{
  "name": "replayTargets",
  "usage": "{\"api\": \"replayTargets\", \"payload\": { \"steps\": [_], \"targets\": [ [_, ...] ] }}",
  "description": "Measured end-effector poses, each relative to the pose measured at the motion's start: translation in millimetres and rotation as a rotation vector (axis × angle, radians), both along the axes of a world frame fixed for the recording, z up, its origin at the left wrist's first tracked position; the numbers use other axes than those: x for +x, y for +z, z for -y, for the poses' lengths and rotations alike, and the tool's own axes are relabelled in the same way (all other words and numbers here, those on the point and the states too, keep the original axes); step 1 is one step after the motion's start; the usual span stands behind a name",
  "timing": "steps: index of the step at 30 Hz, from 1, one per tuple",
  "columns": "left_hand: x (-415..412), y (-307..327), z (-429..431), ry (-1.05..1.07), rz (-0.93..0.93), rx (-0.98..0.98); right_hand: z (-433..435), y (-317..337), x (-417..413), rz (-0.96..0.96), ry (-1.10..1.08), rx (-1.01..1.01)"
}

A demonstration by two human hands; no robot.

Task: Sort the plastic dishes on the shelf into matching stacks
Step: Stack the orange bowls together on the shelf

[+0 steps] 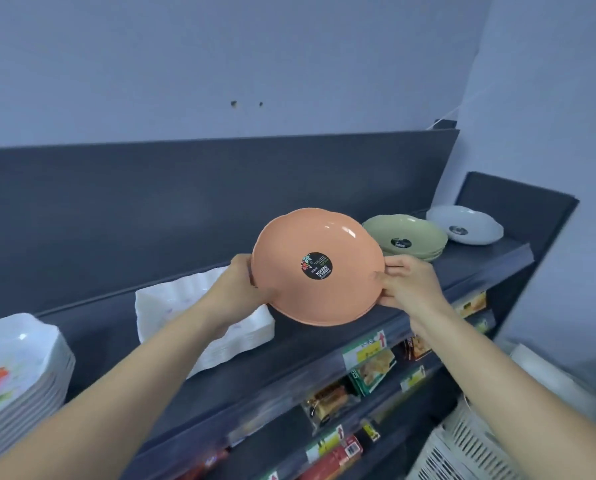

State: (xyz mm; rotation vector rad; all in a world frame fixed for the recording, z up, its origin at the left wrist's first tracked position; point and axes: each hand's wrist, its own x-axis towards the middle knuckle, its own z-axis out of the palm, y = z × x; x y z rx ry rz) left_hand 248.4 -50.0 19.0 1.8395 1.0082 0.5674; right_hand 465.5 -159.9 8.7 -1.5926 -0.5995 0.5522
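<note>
Orange plastic plates, a small stack tilted face-out just above the dark shelf, gripped at opposite rims, left hand and right hand both curled round the edges. Already grouped alongside: green plates stacked, a white dish further right, white ridged trays and floral plates piled to the left. Sorting seemingly well along, the held ones not yet set down.

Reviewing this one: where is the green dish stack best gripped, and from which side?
Likely the flared rim's near edge, coming from the shelf front: the green dish stack sits flat, open side up, with the orange dish and white dish close on either side.
</note>
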Motion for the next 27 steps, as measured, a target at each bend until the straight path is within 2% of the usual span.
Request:
{"api": "replayTargets", "payload": {
  "steps": [5, 13, 20, 27],
  "targets": [
    [53, 5, -42, -0.040, -0.044, 0.074, -29, 8, 41, 0.049, -0.054, -0.046],
    [95, -15, -90, -0.058, -0.232, -0.055, -67, -6, 76, 0.104, -0.059, -0.159],
    [108, -40, -95, -0.081, -0.373, -0.090, -83, -39, 93, 0.186, -0.021, -0.287],
    [114, -34, -86, 0.003, -0.459, -0.159, -93, -51, 112, 0.424, 0.135, -0.422]
  ]
}}
